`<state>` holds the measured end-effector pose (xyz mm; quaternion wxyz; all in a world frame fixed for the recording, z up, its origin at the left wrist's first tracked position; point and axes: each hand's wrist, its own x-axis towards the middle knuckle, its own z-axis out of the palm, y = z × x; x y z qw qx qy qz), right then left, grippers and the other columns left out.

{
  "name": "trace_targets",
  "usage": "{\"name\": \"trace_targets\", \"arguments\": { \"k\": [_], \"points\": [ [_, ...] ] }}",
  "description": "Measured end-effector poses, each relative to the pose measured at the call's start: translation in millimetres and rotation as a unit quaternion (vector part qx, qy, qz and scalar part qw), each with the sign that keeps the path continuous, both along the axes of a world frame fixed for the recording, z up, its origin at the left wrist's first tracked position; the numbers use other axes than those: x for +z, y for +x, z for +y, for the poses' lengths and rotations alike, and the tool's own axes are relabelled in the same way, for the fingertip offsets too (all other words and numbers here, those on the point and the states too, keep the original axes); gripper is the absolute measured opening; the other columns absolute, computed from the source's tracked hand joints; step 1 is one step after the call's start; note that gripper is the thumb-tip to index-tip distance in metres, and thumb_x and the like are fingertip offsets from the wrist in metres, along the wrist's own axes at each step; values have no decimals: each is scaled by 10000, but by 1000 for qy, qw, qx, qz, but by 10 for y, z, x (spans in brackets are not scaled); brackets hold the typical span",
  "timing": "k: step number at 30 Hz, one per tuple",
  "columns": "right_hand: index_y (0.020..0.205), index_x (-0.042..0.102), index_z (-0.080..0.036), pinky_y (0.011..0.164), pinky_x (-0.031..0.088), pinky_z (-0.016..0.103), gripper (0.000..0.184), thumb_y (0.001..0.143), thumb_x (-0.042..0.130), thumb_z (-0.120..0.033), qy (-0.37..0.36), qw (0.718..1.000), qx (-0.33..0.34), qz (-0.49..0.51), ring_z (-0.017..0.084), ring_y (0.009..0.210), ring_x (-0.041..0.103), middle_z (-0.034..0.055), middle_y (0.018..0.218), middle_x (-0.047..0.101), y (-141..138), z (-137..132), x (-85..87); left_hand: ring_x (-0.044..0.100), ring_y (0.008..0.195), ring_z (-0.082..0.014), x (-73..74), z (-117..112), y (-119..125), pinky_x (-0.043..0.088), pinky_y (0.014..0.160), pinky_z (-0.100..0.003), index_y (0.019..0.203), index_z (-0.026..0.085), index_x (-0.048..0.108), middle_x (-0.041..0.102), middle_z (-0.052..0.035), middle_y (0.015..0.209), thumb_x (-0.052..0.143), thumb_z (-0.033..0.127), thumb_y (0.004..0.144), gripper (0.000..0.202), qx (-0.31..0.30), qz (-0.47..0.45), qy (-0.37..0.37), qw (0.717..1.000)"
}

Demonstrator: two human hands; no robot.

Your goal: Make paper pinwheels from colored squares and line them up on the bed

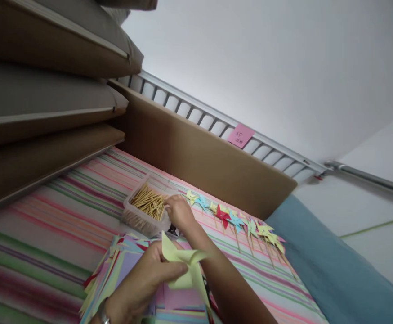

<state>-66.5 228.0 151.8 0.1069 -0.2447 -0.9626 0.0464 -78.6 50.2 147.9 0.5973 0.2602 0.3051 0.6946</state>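
My left hand point(145, 279) pinches a folded yellow-green paper pinwheel point(186, 265) over a pile of coloured paper squares point(115, 270). My right hand point(179, 212) reaches forward to the rim of a clear plastic tub of wooden sticks point(145, 204); its fingers are curled at the sticks, and I cannot make out whether one is gripped. A row of finished paper pinwheels on sticks point(237, 222) lies to the right on the striped cloth.
The striped cloth point(48, 225) covers the surface. Brown cushions point(41, 90) are stacked at the left. A cardboard sheet point(203, 157) leans against a white rail bearing a pink sticky note point(240, 136). Blue fabric point(324, 265) lies at the right.
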Motion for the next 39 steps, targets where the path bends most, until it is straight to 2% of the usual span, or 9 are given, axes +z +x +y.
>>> {"name": "trace_targets", "arguments": {
  "k": [6, 12, 16, 19, 23, 25, 28, 34, 39],
  "points": [
    [1027, 622, -133, 910, 439, 454, 184, 892, 561, -242, 104, 974, -19, -202, 226, 1026, 579, 77, 1075, 633, -517, 64, -140, 521, 615, -120, -48, -42, -67, 364, 606, -236, 753, 105, 709, 647, -30, 693, 738, 218, 636, 165, -61, 17, 54, 997],
    [1046, 607, -138, 852, 494, 416, 230, 901, 558, -310, 106, 963, -15, -249, 196, 950, 616, 68, 1070, 633, -528, 53, -6, 527, 583, -109, -87, -3, -98, 362, 575, -215, 750, 125, 714, 647, -11, 652, 775, 245, 612, 193, -49, -7, 62, 997],
    [864, 696, -158, 811, 469, 328, 174, 885, 549, -249, 80, 977, -11, -196, 213, 906, 641, 97, 949, 702, -197, 20, 301, 549, 577, -124, -81, 18, -118, 379, 582, -223, 748, 129, 733, 667, -19, 638, 786, 294, 590, 234, -48, 14, 47, 998],
    [921, 716, -184, 780, 457, 277, 254, 904, 465, -220, 56, 990, -32, -123, 206, 903, 651, 92, 946, 721, 297, -80, 441, 574, 600, -137, -107, 45, -101, 389, 595, -226, 810, 129, 741, 697, -35, 677, 776, 295, 596, 273, -45, 25, 42, 998],
    [984, 696, -150, 675, 479, 243, 360, 922, 353, -242, -3, 994, -105, -20, 186, 765, 662, 80, 834, 722, 1076, -337, 250, 580, 606, -136, -168, 95, -9, 384, 587, -222, 860, 120, 738, 711, -51, 707, 763, 288, 608, 305, -52, 41, 41, 997],
    [914, 706, -141, 599, 473, 256, 330, 879, 431, -320, -152, 961, -186, 134, 205, 677, 642, 72, 740, 703, 1384, -491, 41, 580, 612, -135, -198, 121, 48, 388, 591, -221, 877, 123, 736, 713, -50, 716, 769, 283, 600, 322, -51, 43, 36, 997],
    [790, 703, -166, 590, 453, 262, 239, 801, 555, -353, -280, 909, -191, 242, 205, 653, 608, 50, 686, 674, 1642, -696, -226, 572, 602, -126, -247, 163, 117, 393, 592, -219, 808, 127, 735, 711, -40, 705, 779, 274, 594, 264, -39, 49, 11, 998],
    [689, 649, -161, 570, 414, 245, 172, 732, 661, -328, -390, 832, -185, 350, 157, 611, 536, 20, 644, 620, 1757, -785, -338, 568, 630, -133, -366, 258, 211, 409, 616, -224, 757, 141, 720, 699, -33, 705, 784, 289, 614, 215, -37, 87, -37, 995],
    [652, 595, -170, 534, 382, 210, 107, 651, 684, -228, -465, 710, -218, 481, 106, 528, 480, -39, 541, 559, 1847, -656, -385, 569, 628, -144, -487, 309, 311, 436, 612, -232, 749, 160, 719, 682, -26, 686, 792, 292, 602, 210, -39, 138, -71, 987]
  ]
}}
